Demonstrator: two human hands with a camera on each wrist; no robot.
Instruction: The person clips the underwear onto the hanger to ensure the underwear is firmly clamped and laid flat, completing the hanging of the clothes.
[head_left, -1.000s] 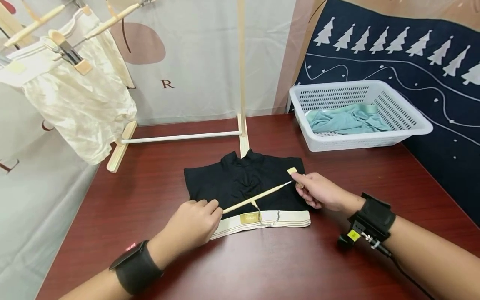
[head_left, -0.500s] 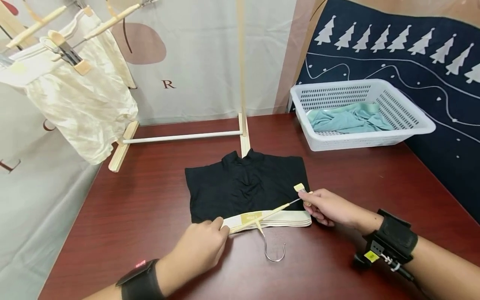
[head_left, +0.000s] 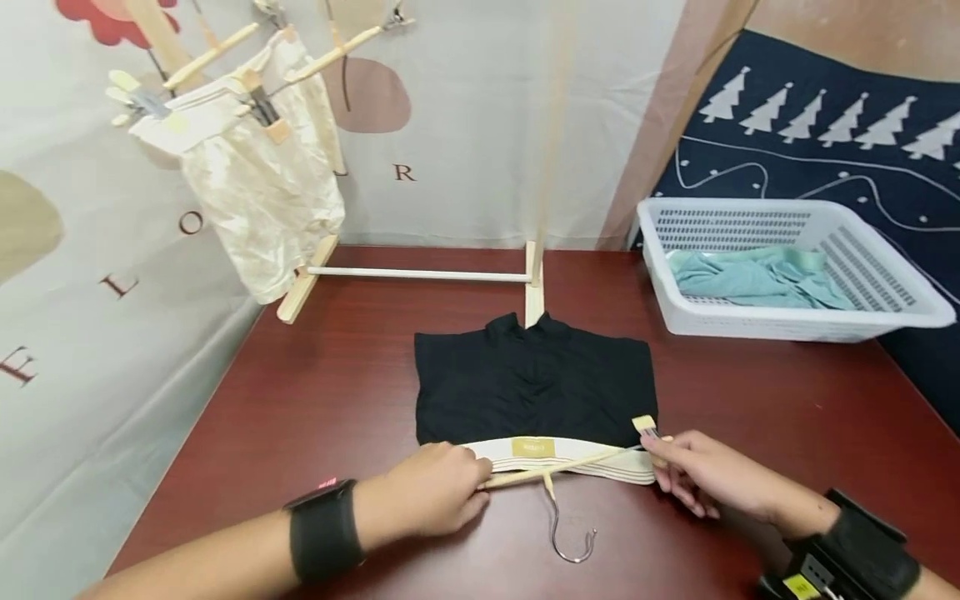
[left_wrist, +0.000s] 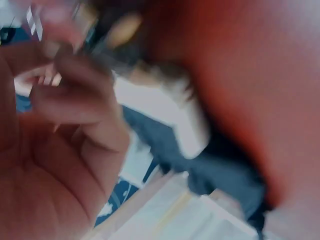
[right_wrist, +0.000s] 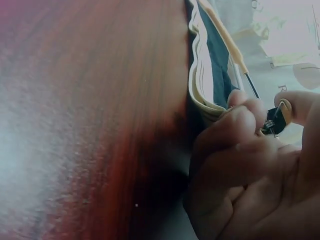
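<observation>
L hand [head_left: 438, 498] grips the L end of the clip hanger [head_left: 558, 468], fingers curled round the wooden bar; L wrist view too blurred to add detail. Hanger lies along the cream waistband [head_left: 558, 454] of the black shorts [head_left: 534, 385], at worktop [head_left: 315, 392] centre, near edge; metal hook [head_left: 572, 533] points to 6 o'clock, flat on the wood. R hand [head_left: 701, 475] pinches the R clip [head_left: 645, 425] betw. thumb and fingers, jaw next to the waistband corner (R wrist view confirms the pinch).

Handling, est.: shorts light, soft, limp, will sag off anything but the band; band is the firmest part, so take hold there, at both corners. Hanger light, stiff, thin bar; clips sprung, need a squeeze.

Surroundings: cream garment [head_left: 262, 200] clipped on the wooden rack [head_left: 420, 273], 10–11 o'clock. Rack foot touches shorts' far hem at 12. White basket [head_left: 795, 321] w/ teal cloth [head_left: 757, 279] at 2 o'clock, well apart. Nothing obstructs either hand.
</observation>
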